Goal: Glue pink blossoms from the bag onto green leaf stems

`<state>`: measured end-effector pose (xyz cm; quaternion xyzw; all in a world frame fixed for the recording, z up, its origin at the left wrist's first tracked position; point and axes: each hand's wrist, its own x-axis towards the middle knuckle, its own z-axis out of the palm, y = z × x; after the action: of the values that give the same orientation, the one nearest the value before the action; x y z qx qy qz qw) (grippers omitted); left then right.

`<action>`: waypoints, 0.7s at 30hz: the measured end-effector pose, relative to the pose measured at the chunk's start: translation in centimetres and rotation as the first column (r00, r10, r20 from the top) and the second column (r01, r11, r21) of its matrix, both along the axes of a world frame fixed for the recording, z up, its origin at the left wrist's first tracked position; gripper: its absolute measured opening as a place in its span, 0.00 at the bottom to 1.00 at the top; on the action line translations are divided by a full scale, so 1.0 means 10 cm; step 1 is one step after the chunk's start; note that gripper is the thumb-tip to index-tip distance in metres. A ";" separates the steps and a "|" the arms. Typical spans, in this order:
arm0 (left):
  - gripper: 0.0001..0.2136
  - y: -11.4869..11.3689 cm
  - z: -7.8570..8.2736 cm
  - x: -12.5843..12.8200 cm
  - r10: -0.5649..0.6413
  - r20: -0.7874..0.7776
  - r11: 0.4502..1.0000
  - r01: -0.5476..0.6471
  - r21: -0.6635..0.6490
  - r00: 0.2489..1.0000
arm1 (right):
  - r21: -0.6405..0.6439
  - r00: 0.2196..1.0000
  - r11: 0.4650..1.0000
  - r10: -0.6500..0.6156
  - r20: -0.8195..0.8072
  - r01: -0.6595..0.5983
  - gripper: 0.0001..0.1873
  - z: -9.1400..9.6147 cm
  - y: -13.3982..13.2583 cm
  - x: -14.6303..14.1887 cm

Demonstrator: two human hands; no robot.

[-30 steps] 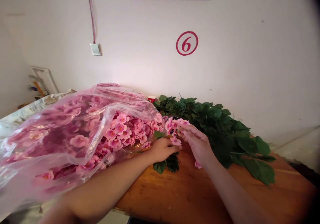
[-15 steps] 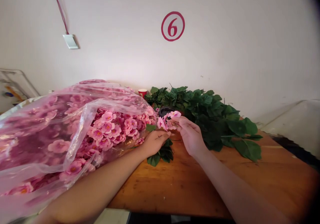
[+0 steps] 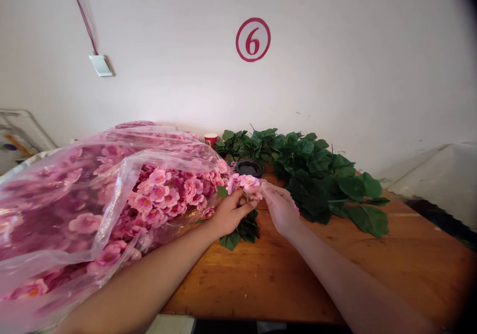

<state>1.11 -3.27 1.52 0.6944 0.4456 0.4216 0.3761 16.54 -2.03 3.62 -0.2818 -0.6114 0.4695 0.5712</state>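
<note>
My left hand [image 3: 233,214] is closed in a pinch around the stem of an artificial flower. Its pink blossoms [image 3: 248,181] stick up above my thumb and fingers, and dark green leaves [image 3: 248,229] hang below the hand. From the right, my right hand [image 3: 279,207] is closed at the edge of the blossoms, its fingertips against them. A bit of pink shows past the far side of that hand. The stem is mostly hidden by my fingers. Just behind the flowers sits a round black dish [image 3: 249,167].
A clear plastic bag [image 3: 122,185] full of pink blossoms covers the left side of the wooden table [image 3: 268,284]. A heap of green leaf sprays [image 3: 316,170] lies at the back right. A red paper cup [image 3: 210,139] stands near the wall.
My right hand has come slightly lower, bringing its pink blossoms down to my left hand. The black dish shows more fully now. My view has shifted a little to the right.
</note>
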 end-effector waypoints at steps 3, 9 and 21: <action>0.18 0.01 -0.02 0.00 0.024 -0.011 1.000 -0.024 -0.006 1.000 | 0.053 0.999 0.999 -0.004 0.037 0.002 0.16 0.02 -0.02 -0.01; 0.15 0.04 -0.02 -0.05 0.015 -0.159 0.998 -0.005 0.062 0.987 | 0.293 0.932 0.956 -0.091 0.351 -0.016 0.20 0.12 -0.10 0.01; 0.09 0.16 -0.12 -0.08 0.019 -0.119 0.950 0.019 0.312 0.993 | 0.679 0.672 0.704 -0.401 0.622 -0.208 0.13 0.11 -0.13 -0.01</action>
<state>0.33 -1.63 0.36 0.7693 0.3954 0.4440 0.2338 16.42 -3.37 4.76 -0.2406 -0.8995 0.0118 0.3644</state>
